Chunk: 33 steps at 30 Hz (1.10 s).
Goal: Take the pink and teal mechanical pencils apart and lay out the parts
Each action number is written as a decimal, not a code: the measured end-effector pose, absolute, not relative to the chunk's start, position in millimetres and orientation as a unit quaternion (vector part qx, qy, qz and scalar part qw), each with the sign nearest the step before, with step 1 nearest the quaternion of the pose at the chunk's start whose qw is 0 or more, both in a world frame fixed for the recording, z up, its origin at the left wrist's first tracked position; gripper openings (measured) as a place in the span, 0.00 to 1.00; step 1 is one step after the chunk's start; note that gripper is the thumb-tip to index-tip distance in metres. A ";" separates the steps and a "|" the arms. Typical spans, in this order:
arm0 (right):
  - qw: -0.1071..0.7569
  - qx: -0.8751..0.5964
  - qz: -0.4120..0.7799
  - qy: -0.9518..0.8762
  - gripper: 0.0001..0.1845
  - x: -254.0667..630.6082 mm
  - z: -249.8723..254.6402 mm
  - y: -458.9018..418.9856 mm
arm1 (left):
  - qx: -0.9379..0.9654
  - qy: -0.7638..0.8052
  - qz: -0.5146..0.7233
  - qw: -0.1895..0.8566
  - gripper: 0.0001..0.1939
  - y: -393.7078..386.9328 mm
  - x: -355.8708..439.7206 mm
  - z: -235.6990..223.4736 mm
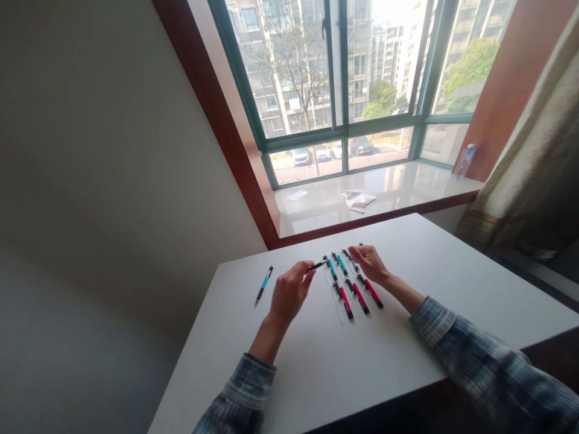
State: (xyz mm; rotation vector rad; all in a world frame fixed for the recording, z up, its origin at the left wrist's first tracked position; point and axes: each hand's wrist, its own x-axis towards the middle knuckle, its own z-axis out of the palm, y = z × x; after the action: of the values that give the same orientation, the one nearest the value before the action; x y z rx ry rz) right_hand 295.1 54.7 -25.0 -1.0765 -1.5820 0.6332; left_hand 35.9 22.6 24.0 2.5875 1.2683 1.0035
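Note:
My left hand is closed, thumb and fingers pinching a small pen part with a black body, a pale tip and some red at the fingertips. It is held above the table, left of rows of disassembled pens. My right hand has its fingers curled together at the upper right of the rows; what they hold, if anything, is hidden. Between and below the hands lie teal barrels, red barrels, black pen pieces and thin refills. Left of my left hand lies an assembled teal and black pen.
The white table stands against a window sill. On the sill are a crumpled white cloth, a flat paper and a clear bottle. A wall is at the left, a curtain at the right.

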 end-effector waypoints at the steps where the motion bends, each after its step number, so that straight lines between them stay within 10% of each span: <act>1: 0.521 -0.441 0.280 -0.675 0.39 292.4 -25.8 53.4 | 0.854 0.409 0.321 0.029 0.10 24.1 47.1 25.9; 33: 0.520 -0.313 0.433 -0.667 0.13 301.5 -9.1 51.3 | 0.788 0.428 0.403 0.186 0.12 23.1 92.2 -6.8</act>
State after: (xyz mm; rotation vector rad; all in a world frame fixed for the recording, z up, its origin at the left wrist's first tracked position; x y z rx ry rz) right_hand 301.5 51.3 -9.1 -0.7498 -1.5988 1.0390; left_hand 92.2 23.1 -6.8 2.2181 1.2041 1.1342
